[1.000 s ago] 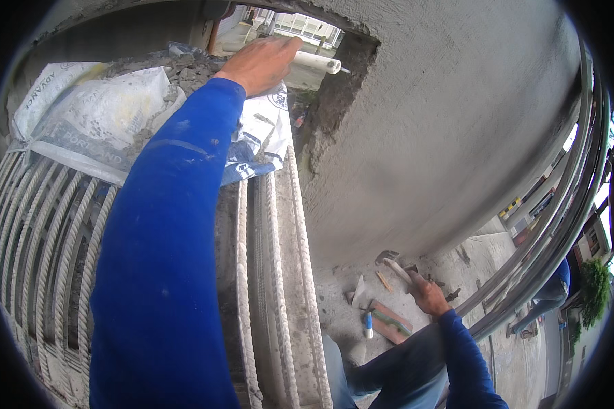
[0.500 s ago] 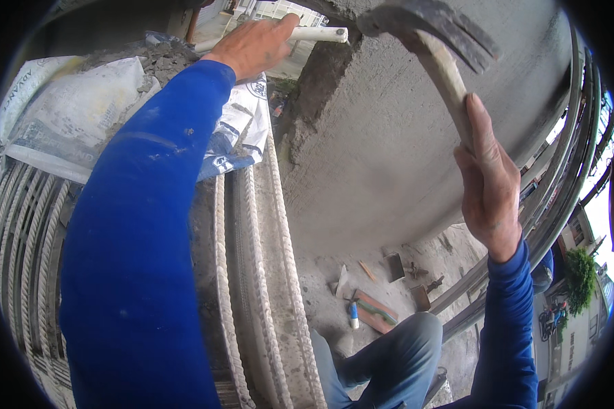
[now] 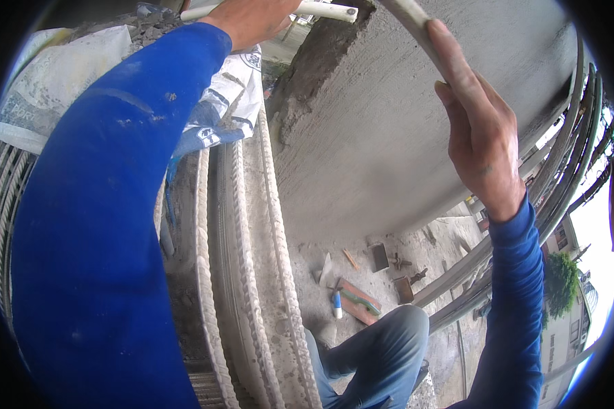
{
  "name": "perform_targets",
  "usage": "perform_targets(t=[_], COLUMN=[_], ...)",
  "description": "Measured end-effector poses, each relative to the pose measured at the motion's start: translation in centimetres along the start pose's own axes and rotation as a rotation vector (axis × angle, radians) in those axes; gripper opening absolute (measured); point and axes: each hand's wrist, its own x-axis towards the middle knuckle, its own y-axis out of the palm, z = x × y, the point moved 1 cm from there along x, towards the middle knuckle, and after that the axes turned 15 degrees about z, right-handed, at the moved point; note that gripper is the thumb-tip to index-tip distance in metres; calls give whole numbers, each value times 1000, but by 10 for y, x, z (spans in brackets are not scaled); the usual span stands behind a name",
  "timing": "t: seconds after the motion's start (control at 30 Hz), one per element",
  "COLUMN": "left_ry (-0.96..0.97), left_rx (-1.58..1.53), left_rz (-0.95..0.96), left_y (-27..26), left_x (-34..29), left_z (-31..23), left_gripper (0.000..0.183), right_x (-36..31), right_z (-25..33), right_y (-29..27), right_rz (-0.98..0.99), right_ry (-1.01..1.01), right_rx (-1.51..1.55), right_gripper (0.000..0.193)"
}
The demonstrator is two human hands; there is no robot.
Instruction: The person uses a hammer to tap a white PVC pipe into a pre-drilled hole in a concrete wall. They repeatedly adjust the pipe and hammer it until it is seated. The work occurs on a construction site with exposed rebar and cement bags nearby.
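Note:
My right hand [image 3: 484, 136] grips the wooden handle of a claw hammer [image 3: 416, 27], its thumb laid along the shaft. The hammer's head is cut off by the upper edge. My left hand [image 3: 256, 20] is closed over a whitish tube [image 3: 327, 10] with a dark hole near its end. Part of that hand is out of the picture. The tube's end reaches close to the broken, rough edge [image 3: 320, 61] of a grey plastered wall [image 3: 389, 136]. Below my left wrist lies a crumpled white and blue sack [image 3: 232, 95].
Ribbed steel bars [image 3: 249, 273] run lengthwise beside my legs. On the ground lie a rectangular float [image 3: 359, 302], a blue and white bottle [image 3: 338, 305] and a dark square pan [image 3: 379, 258]. Rubble [image 3: 150, 27] sits at upper left. Long cables [image 3: 559, 184] curve along the right.
The view has tilted down and shifted, so the hammer's head has left the top of the picture. Both hands sit higher in view, still gripping the hammer and the tube.

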Motion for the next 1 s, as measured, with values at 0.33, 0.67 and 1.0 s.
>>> perform_targets(t=[0.33,0.67,1.0], left_ry=[34,14,-15], left_rx=[57,140,177], left_rz=[-17,-39,40], left_y=[2,-3,-1], left_x=[-7,-1,-1], left_z=[-3,-3,-4], left_gripper=[20,16,24], right_x=[-8,-19,-13], right_z=[2,1,-2], right_y=[13,31,44], right_rz=[-39,-101,-116], right_ry=[-26,-19,22], right_rx=[34,68,95], right_gripper=[71,69,70])
